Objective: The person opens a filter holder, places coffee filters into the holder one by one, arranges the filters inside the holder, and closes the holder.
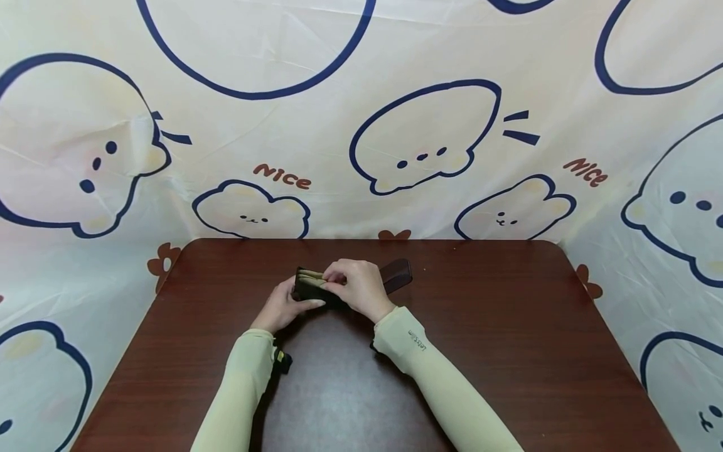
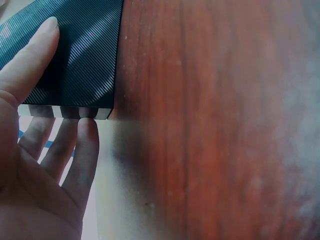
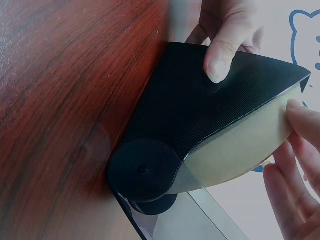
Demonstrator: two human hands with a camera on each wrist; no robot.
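A black ridged card file box [image 3: 185,95] stands on the table, its hinged lid [image 1: 398,276] swung back to the right. Cream divider cards [image 3: 240,142] rise from inside it. My left hand [image 1: 284,306] holds the box's left end; the left wrist view shows the thumb across the ridged side [image 2: 87,60] and the fingertips against the end edge. With its thumb and fingers, my right hand [image 1: 359,285] pinches a cream card near its edge. In the right wrist view the lid appears partly see-through beside the round hinge [image 3: 145,170].
The brown wooden table [image 1: 525,345] spreads around both arms. Its far edge meets a cream curtain [image 1: 327,138] printed with blue cartoon outlines, which also hangs at both sides. A small dark device [image 1: 282,361] sits at my left wrist.
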